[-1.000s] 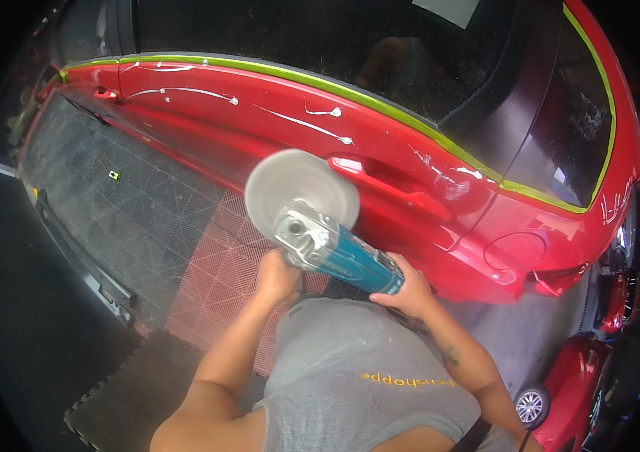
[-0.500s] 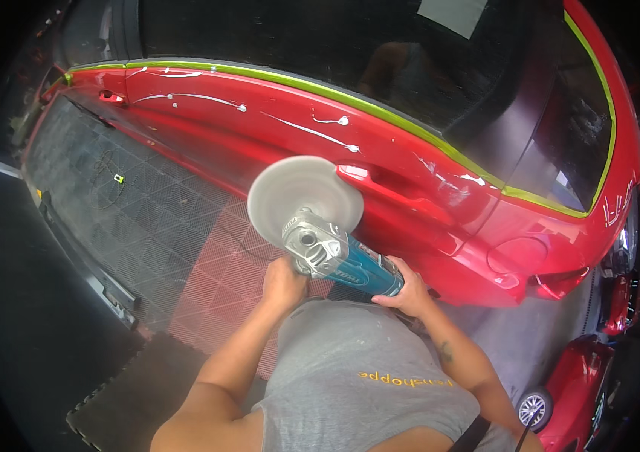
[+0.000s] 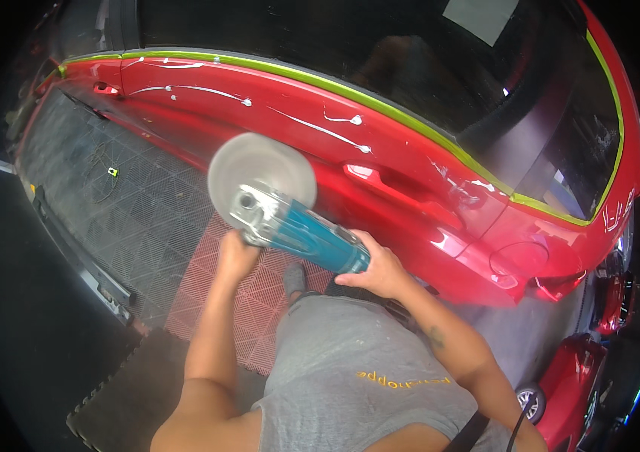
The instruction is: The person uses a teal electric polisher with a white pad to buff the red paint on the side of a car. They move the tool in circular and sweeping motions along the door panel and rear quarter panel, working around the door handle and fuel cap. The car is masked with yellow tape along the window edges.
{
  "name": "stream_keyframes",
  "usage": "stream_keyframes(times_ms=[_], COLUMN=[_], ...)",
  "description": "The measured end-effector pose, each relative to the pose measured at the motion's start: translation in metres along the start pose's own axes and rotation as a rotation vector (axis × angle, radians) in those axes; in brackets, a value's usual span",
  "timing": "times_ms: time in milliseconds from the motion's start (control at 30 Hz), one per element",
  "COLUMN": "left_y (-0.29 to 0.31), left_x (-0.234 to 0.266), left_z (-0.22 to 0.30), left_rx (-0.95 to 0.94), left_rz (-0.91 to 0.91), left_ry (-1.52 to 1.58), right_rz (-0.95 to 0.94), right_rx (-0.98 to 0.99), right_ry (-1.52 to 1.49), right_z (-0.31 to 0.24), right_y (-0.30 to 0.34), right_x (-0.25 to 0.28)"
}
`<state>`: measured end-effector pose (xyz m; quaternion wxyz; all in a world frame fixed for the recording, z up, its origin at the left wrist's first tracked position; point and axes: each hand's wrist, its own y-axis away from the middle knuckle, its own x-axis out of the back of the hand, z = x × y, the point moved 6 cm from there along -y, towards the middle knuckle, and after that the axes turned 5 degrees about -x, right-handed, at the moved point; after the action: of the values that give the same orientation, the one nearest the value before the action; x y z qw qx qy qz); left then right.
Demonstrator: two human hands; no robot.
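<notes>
Both my hands hold a teal and silver rotary polisher point(image 3: 311, 235) in front of a red car point(image 3: 301, 113). My left hand point(image 3: 238, 258) is wrapped below the metal head, where a side handle is mostly hidden by the fingers. My right hand point(image 3: 378, 270) grips the rear end of the teal body. The round pale pad point(image 3: 259, 162) looks blurred and overlaps the lower door; whether it touches the paint I cannot tell. White streaks and dabs of paste point(image 3: 320, 128) lie on the upper door panels. Yellow-green masking tape point(image 3: 320, 84) runs along the window edge.
Dark and red floor tiles point(image 3: 207, 290) lie beside the car, with a dark mat point(image 3: 128, 388) at lower left. A long black strip point(image 3: 82, 260) rests at left. My foot point(image 3: 294, 279) shows below the polisher. Another red car point(image 3: 568, 384) stands at lower right.
The polisher has moved left and slightly up along the car's side, both hands with it, and its body lies flatter. My foot has come into sight below it.
</notes>
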<state>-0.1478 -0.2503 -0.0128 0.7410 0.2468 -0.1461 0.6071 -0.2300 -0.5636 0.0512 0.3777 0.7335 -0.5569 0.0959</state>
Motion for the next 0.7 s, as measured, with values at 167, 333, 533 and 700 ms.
stream_keyframes(times_ms=[167,333,533,700], left_y=[0.001,0.042,0.108,0.134], left_x=[0.014,-0.065,-0.177,-0.219], left_z=[0.014,0.042,0.081,0.115], left_rx=[0.026,-0.044,-0.072,-0.115], left_rz=[-0.008,-0.067,-0.316,-0.311], left_ry=[0.035,0.169,0.107,0.044], right_rz=[-0.138,-0.119,0.029,0.056], right_rx=[0.112,0.001,-0.056,-0.129], right_ry=[0.069,0.036,-0.081,-0.074], right_z=[-0.010,0.043,0.156,0.186], right_y=[0.006,0.079,0.187,0.232], right_x=[0.007,0.042,0.066,0.081])
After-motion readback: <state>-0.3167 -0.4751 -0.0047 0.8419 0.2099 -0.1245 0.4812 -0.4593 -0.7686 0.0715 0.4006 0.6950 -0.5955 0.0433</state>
